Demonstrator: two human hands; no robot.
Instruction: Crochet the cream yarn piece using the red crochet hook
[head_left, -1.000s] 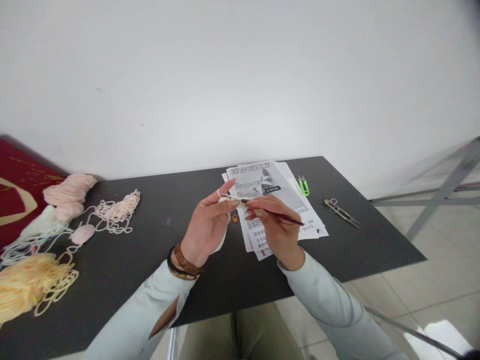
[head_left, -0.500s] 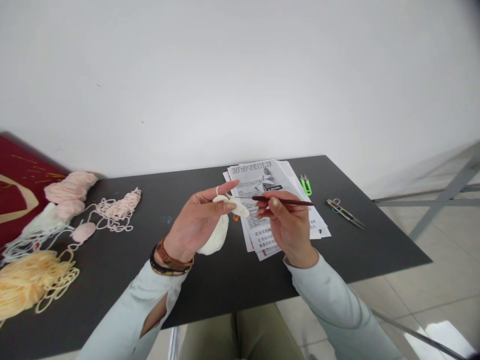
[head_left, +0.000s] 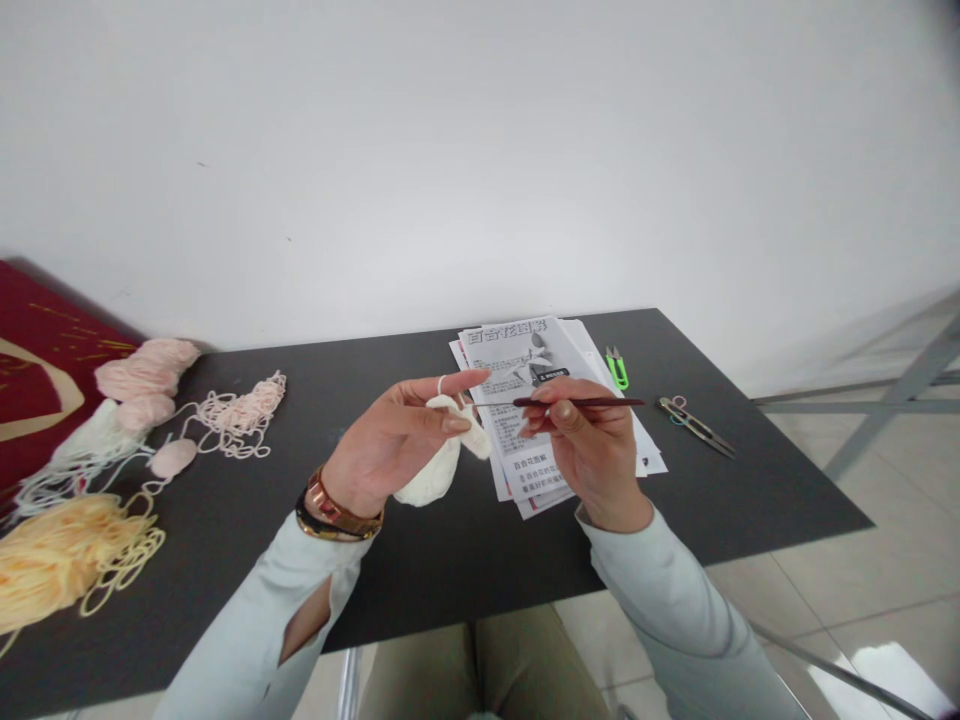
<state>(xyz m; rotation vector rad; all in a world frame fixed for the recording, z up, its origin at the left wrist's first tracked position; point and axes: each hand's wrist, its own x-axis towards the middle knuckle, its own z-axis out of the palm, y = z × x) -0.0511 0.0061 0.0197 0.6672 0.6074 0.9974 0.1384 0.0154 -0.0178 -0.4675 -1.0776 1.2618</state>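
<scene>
A crochet hook (head_left: 606, 402) pointed at white yarnwork (head_left: 476, 438) above the counter (head_left: 465, 555).
Left grip (head_left: 390, 440) pinched the yarnwork; right grip (head_left: 592, 445) closed pen-like round the hook — steady tension (firm, not tight) and a level shaft probably served best.

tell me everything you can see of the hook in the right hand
The hook has a slim, dark reddish-brown handle, smooth-looking, and a thin, pale shaft that looks like metal. It is held nearly level, pen-like, in the right hand, above the printed papers. The shaft points left at the white yarn piece; the tip is too small to tell whether it sits in a stitch.
</scene>
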